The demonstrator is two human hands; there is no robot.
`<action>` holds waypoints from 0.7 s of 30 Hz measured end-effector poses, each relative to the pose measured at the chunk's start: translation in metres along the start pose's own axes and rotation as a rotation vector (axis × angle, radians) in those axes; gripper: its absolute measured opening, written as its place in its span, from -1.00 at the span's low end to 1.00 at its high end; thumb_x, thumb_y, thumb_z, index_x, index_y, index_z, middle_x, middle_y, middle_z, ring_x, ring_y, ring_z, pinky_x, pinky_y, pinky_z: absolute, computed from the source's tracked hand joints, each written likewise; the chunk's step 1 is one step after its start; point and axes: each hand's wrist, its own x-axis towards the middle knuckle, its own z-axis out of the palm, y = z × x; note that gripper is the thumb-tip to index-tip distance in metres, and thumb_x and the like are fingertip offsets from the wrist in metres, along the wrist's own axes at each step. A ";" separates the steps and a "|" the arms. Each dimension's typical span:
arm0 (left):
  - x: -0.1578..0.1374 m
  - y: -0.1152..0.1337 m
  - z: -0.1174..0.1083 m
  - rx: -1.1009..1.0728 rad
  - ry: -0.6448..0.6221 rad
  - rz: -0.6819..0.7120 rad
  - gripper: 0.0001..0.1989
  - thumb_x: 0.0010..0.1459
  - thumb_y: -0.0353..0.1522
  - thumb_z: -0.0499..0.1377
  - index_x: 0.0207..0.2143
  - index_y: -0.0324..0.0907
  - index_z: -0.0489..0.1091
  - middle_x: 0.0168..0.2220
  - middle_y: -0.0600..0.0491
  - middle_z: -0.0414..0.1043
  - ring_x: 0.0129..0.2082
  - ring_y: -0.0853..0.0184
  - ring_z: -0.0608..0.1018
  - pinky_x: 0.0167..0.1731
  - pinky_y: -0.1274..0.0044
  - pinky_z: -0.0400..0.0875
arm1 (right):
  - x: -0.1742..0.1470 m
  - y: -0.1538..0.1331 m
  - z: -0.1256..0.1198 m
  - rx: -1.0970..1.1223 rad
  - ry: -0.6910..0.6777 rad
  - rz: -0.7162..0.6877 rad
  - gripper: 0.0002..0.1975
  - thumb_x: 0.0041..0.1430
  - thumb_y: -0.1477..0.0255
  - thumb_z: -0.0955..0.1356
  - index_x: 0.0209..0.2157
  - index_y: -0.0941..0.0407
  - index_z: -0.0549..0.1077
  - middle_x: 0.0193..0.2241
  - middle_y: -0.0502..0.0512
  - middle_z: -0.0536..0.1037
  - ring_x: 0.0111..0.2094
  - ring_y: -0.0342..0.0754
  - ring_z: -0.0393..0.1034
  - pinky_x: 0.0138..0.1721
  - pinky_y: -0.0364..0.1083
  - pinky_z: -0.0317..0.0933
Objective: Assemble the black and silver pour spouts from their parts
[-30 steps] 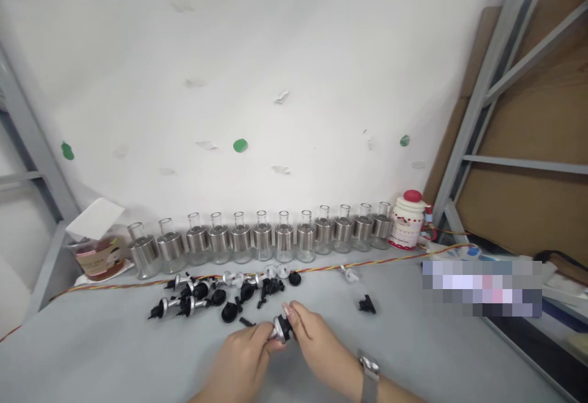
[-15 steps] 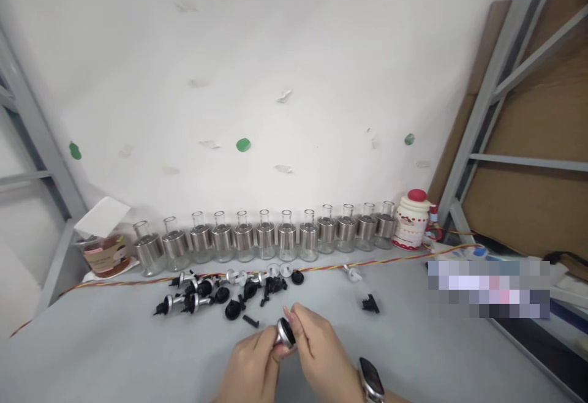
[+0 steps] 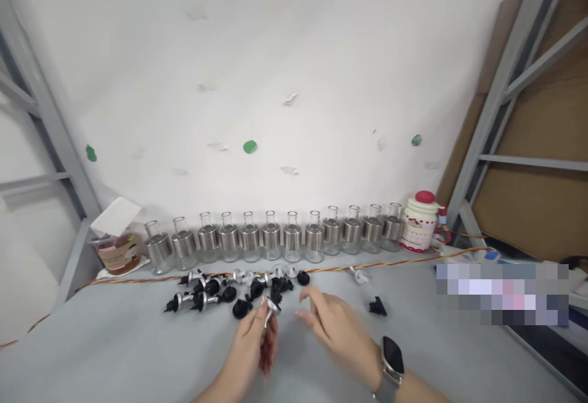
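Observation:
My left hand (image 3: 248, 345) is closed on a bottle pourer (image 3: 272, 307) with a silver flange and spout. Its black stopper end points up and away from me. To the right, my right hand (image 3: 342, 335) is off the pourer, fingers apart and bent, holding nothing; a watch (image 3: 392, 357) is on that wrist. Beyond my left hand lies a cluster of pourers (image 3: 204, 301), loose black caps (image 3: 239, 308) and small black parts. Clear plastic discs (image 3: 291, 271) rest behind them. A black fitting (image 3: 377, 306) and a whitish clear piece (image 3: 359, 275) lie to the right.
A row of glass bottles (image 3: 293, 234) with metal sleeves lines the wall. At its left stands a tub (image 3: 120, 257), at its right a white jar (image 3: 419, 225) with a red lid. Twisted wire (image 3: 340, 267) crosses the table. A blurred-out item (image 3: 500, 293) is far right.
My right hand has come off the pourer and moved right, its fingers opening. My left hand has turned the pourer stopper-end up and moved slightly forward. The view has shifted a little.

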 end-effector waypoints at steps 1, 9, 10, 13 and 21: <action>0.001 0.000 -0.001 -0.008 0.010 0.016 -0.49 0.01 0.04 -0.12 -0.62 -0.21 0.21 -0.88 0.21 0.18 -0.90 0.53 0.20 -0.90 0.73 0.03 | -0.001 0.001 0.003 -0.083 -0.011 -0.056 -0.71 0.18 0.20 0.12 -0.23 0.11 0.24 -0.52 0.02 0.42 -0.45 -0.03 0.31 -0.42 -0.13 0.07; -0.002 -0.023 0.008 0.072 -0.158 0.030 -0.51 0.04 0.02 -0.15 -0.52 -0.21 0.22 -0.82 0.19 0.24 -0.87 0.51 0.21 -0.85 0.69 0.04 | -0.001 0.005 0.028 -0.367 -0.035 -0.213 -0.89 0.18 0.48 0.14 -0.32 0.15 0.25 -0.47 0.09 0.45 -0.44 -0.03 0.30 -0.39 -0.10 0.06; -0.003 -0.024 0.007 0.120 -0.173 0.044 -0.51 0.05 0.01 -0.16 -0.50 -0.22 0.24 -0.80 0.18 0.25 -0.86 0.51 0.22 -0.84 0.69 0.05 | -0.001 0.007 0.027 -0.375 -0.031 -0.247 -0.88 0.17 0.51 0.14 -0.30 0.15 0.25 -0.46 0.09 0.44 -0.43 -0.03 0.29 -0.37 -0.10 0.06; -0.008 -0.018 0.002 0.327 -0.189 0.140 -0.54 0.12 -0.07 -0.19 -0.47 -0.22 0.27 -0.71 0.17 0.25 -0.78 0.49 0.27 -0.76 0.66 0.13 | 0.001 0.014 0.022 -0.383 -0.009 -0.362 -0.86 0.16 0.53 0.14 -0.26 0.16 0.27 -0.45 0.10 0.41 -0.41 -0.03 0.26 -0.34 -0.09 0.06; -0.014 0.008 -0.012 0.878 -0.099 0.608 -0.81 0.15 -0.25 -0.09 -0.31 -0.15 0.23 -0.47 0.09 0.34 -0.48 0.36 0.39 -0.47 0.60 0.24 | -0.002 0.014 0.020 -0.347 0.112 -0.489 -0.77 0.20 0.51 0.07 -0.33 0.17 0.30 -0.54 0.10 0.34 -0.49 -0.05 0.16 -0.44 -0.09 0.04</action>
